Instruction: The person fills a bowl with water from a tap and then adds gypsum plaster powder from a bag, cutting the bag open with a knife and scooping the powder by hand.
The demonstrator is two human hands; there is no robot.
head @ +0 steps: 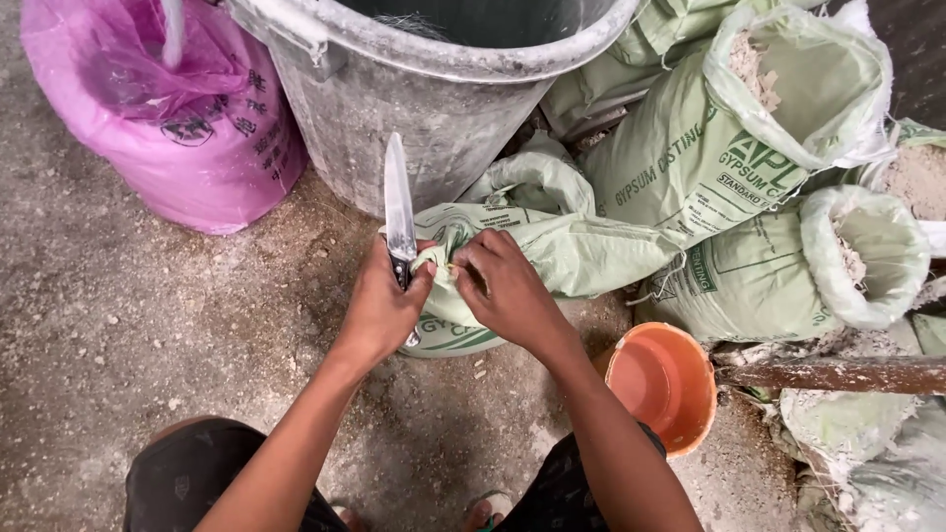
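Gripping a steel-bladed knife with a dark handle (pixel 399 212), my left hand (pixel 382 310) has its fingers wrapped around the handle, blade pointing up and away. My right hand (pixel 507 291) pinches the bunched end of a pale green woven sack (pixel 552 251) lying on the concrete floor (pixel 128 315), just beside the knife. Beyond both hands stands a grey plastic bin (pixel 434 99); right of my right forearm sits an orange bucket (pixel 662 384).

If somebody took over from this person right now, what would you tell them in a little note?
Left hand: grips a knife, blade pointing up, and pinches the sack's edge.
Right hand: fingers on the closed end of the pale green sack.
That sack lies on the floor against the grey bin; an orange bucket stands to the right.
Done: nothing cut that I can see.
Left: the sack end is not yet open.
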